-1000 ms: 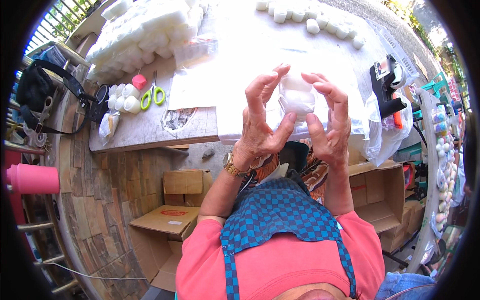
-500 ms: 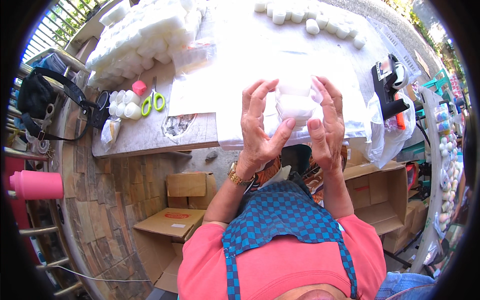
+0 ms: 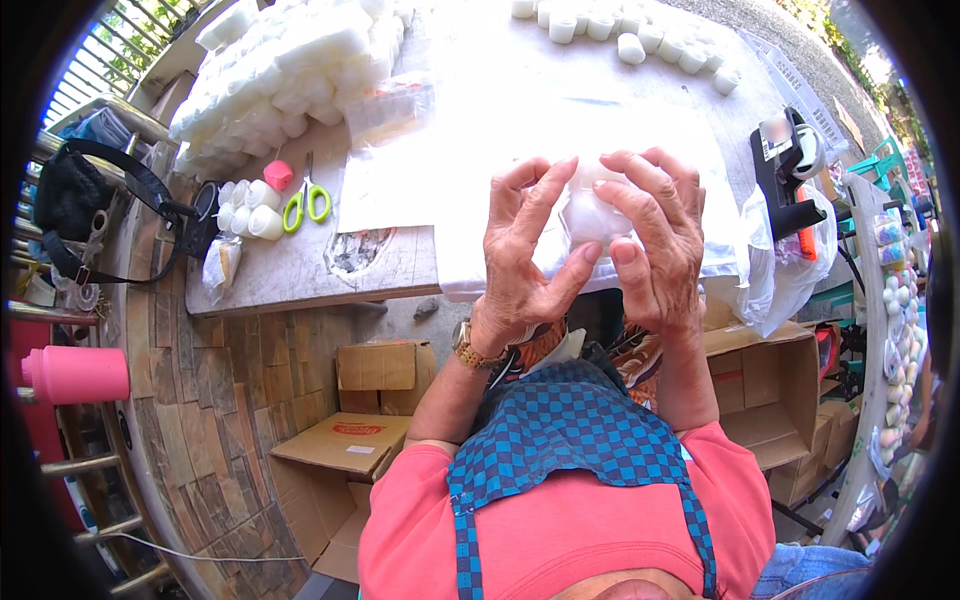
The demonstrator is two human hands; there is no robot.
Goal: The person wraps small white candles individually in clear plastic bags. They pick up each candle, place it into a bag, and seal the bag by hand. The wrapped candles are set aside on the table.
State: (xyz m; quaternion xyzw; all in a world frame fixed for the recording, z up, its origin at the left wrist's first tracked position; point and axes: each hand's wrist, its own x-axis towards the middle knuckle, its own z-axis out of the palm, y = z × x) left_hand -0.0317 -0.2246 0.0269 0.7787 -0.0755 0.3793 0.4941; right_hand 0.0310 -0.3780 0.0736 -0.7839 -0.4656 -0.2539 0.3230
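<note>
Between my two hands, above the front of the table (image 3: 280,287), is a clear-wrapped pack of small white cylinders (image 3: 593,220), washed out by glare. My left hand (image 3: 525,235) curves along its left side, thumb at the near edge. My right hand (image 3: 660,240) cups the right side, with bent fingers over the top. White plastic sheeting (image 3: 690,255) lies beneath. Left of my hands are green-handled scissors (image 3: 306,207), a pink lump (image 3: 278,175) and a small group of white cylinders (image 3: 263,222). Loose white cylinders (image 3: 631,48) stand in rows at the far edge.
A tall heap of wrapped white packs (image 3: 280,85) fills the far left. To the right are a black tape dispenser (image 3: 775,175) and a hanging plastic bag (image 3: 765,290). Cardboard boxes (image 3: 330,440) sit below the table. A pink tumbler (image 3: 76,374) is at far left.
My right hand has shifted slightly right, and its fingers have bent inward over the pack. The pack has turned, showing a rounder side. My left hand has barely moved.
</note>
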